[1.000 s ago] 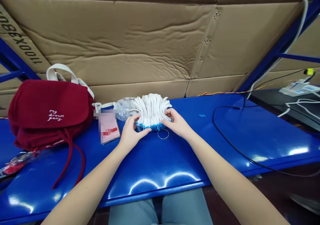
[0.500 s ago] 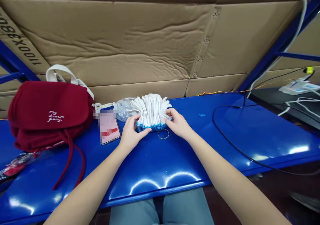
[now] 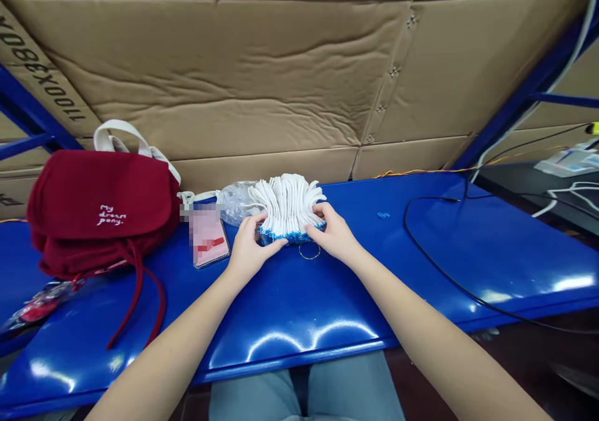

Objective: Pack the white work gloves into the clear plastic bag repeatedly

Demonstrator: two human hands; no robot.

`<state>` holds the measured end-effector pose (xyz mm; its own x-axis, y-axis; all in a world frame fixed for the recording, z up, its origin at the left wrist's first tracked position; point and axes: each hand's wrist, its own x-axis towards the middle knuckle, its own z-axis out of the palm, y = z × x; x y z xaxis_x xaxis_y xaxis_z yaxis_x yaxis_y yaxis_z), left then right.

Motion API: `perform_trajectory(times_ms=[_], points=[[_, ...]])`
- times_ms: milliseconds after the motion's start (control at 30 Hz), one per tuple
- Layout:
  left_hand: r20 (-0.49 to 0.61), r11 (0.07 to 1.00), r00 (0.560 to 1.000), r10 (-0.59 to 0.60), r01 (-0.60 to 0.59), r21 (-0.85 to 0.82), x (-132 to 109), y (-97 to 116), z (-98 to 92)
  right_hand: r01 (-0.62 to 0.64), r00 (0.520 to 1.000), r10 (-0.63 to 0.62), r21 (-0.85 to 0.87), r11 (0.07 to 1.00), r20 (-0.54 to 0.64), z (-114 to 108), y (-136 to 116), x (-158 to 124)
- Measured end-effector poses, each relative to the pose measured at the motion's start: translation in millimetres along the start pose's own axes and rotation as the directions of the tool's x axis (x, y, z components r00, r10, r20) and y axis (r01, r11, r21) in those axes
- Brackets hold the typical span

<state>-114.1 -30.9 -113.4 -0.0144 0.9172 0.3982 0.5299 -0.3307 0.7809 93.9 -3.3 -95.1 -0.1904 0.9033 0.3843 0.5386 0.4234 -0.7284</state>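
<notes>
A thick bundle of white knit work gloves (image 3: 290, 206) with blue cuff edges stands on the blue bench, cuffs facing me. My left hand (image 3: 249, 245) grips its left side, the thumb along the lower front edge and the fingertips partly hidden behind. On the opposite side, my right hand (image 3: 336, 232) holds the bundle with its thumb against the front near the blue edge. A thin ring-shaped band (image 3: 309, 251) lies just in front of the gloves. Crumpled clear plastic (image 3: 234, 201) sits behind and left of them.
To the left are a dark red backpack (image 3: 103, 203) and a phone-like pink item (image 3: 209, 237), partly blurred out. A blue thread scrap (image 3: 384, 215) and a black cable (image 3: 430, 259) lie on the blue bench (image 3: 299, 302) to the right. Cardboard (image 3: 262, 84) walls the back.
The view has shifted slightly, so everything appears a little farther right. My right thumb has moved inward across the front of the gloves. Both hands remain on the bundle.
</notes>
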Motion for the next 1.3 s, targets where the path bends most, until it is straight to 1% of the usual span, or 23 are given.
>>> perform_trajectory(times_ms=[133,300,433,567,633,733,833,933,1100,1300], points=[[0.013,1.0,1.0,-0.003,0.003,-0.006,0.0,1.6,-0.9,0.057,0.998,-0.059,-0.082,0.995,-0.018,-2.7,1.3,0.1],[0.032,1.0,0.999,-0.004,0.003,0.02,-0.2,5.8,-2.6,0.08,0.996,-0.085,-0.185,0.98,-0.023,-1.4,-2.6,-1.7],[0.033,0.997,0.999,0.034,-0.036,0.074,-0.1,2.1,-2.1,0.116,0.992,-0.124,-0.277,0.954,-0.011,0.7,-7.4,-3.6],[0.032,0.988,0.996,0.078,-0.081,0.129,-0.1,0.6,-2.2,0.12,0.989,-0.144,-0.369,0.922,-0.039,1.6,-11.1,-5.7],[0.047,0.966,0.989,0.141,-0.148,0.211,-0.3,4.0,-3.4,0.113,0.988,-0.147,-0.397,0.911,-0.056,1.7,-14.0,-7.5],[0.065,0.885,0.968,0.242,-0.248,0.393,-1.3,11.4,-5.8,0.121,0.983,-0.167,-0.421,0.899,-0.074,2.0,-19.3,-10.0],[0.07,0.814,0.961,0.268,-0.264,0.517,-2.7,15.7,-7.8,0.121,0.982,-0.173,-0.449,0.885,-0.076,3.3,-22.1,-11.4],[0.098,0.79,0.964,0.248,-0.26,0.554,-3.7,16.2,-8.8,0.118,0.984,-0.166,-0.47,0.875,-0.061,5.8,-21.7,-12.1],[0.143,0.776,0.963,0.228,-0.268,0.57,-4.3,19.0,-10.1,0.131,0.985,-0.17,-0.476,0.87,-0.039,6.4,-21.5,-12.7],[0.117,0.751,0.961,0.25,-0.269,0.603,-5.6,23.7,-11.8,0.183,0.982,-0.183,-0.458,0.87,0.045,-3.2,-20.8,-9.4]])
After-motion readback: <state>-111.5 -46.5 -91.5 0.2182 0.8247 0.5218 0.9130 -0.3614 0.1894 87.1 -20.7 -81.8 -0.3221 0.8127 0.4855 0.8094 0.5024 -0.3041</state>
